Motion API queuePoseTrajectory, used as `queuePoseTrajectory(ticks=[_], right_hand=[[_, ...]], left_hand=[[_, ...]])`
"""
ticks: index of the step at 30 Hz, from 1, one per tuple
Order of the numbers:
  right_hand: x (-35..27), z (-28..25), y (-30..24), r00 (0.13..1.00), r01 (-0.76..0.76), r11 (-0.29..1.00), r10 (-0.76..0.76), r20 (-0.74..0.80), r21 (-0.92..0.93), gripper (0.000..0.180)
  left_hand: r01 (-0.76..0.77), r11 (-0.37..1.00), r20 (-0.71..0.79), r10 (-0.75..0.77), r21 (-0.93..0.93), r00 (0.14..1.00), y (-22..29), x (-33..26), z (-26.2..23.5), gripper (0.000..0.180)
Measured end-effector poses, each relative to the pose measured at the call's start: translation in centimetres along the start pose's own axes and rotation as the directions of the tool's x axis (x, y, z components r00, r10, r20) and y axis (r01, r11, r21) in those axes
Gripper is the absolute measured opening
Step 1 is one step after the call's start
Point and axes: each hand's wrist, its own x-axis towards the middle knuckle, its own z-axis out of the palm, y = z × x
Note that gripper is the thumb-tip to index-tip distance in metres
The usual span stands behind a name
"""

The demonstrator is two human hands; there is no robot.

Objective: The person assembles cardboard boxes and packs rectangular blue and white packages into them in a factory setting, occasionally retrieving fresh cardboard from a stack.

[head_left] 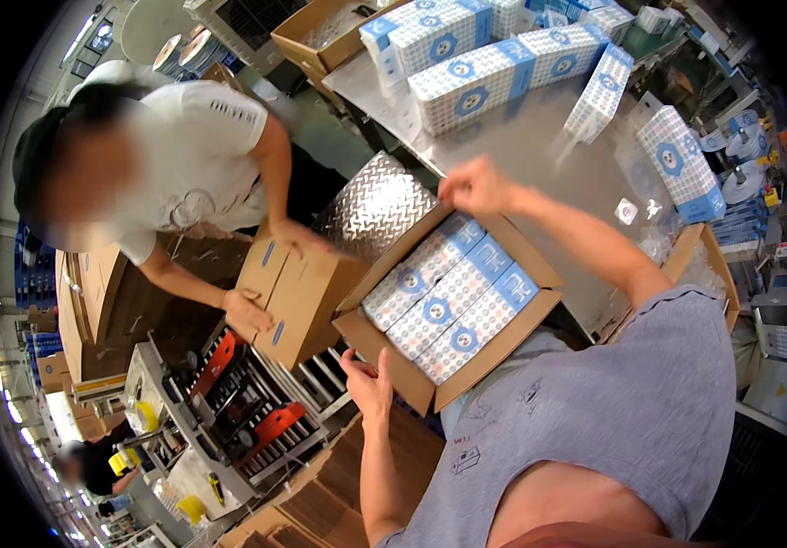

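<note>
— Cardboard everywhere: far left, a co-worker's hands (270, 274) pressing on a closed carton (298, 297) above the taping machine (229, 402).
— And nearer centre?
— Left hand (368, 382) spread flat, steadying the near side of the open carton (412, 379). Packing step, probably; next, likely folding flaps shut.
— Right side?
— Right hand (474, 185) pinched on the far flap (430, 228), just beyond three blue-and-white patterned boxes (450, 297) lying snug inside. More boxes (485, 82) waiting on the steel table (540, 155).

Beyond right hand (474, 185): bare bench (540, 155), free to pass.
Under it: open carton (412, 374) full of boxes (453, 297).
Left: co-worker's carton (298, 297) blocks.
</note>
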Motion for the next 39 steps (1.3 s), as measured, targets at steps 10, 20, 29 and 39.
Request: queuePoseTrajectory(ticks=[10, 20, 29, 39], right_hand=[[15.7, -13.3, 8.4, 0.934, -0.342, 0.364, 0.234, -0.271, -0.866, 0.094], [1.1, -17.6, 12.2, 0.942, -0.283, 0.531, -0.002, -0.335, -0.798, 0.055], [-3.5, 15.3, 5.4, 0.756, 0.631, 0.738, -0.516, 0.402, -0.238, 0.065], [-5.9, 17.6, 4.2, 0.776, 0.574, 0.675, -0.629, 0.046, -0.464, 0.039]], left_hand=[[0.058, 0.833, -0.051, -0.103, -0.550, 0.993, -4.3, 3.3, 1.4, 0.060], [0.148, 0.959, -0.011, -0.155, -0.243, 0.988, -0.3, 3.3, 6.9, 0.062], [0.334, 0.760, 0.306, -0.186, -0.557, 0.934, -4.2, 5.0, 11.4, 0.074], [0.172, 0.894, 0.523, 0.080, -0.415, 0.848, -9.8, 1.6, 11.1, 0.067]])
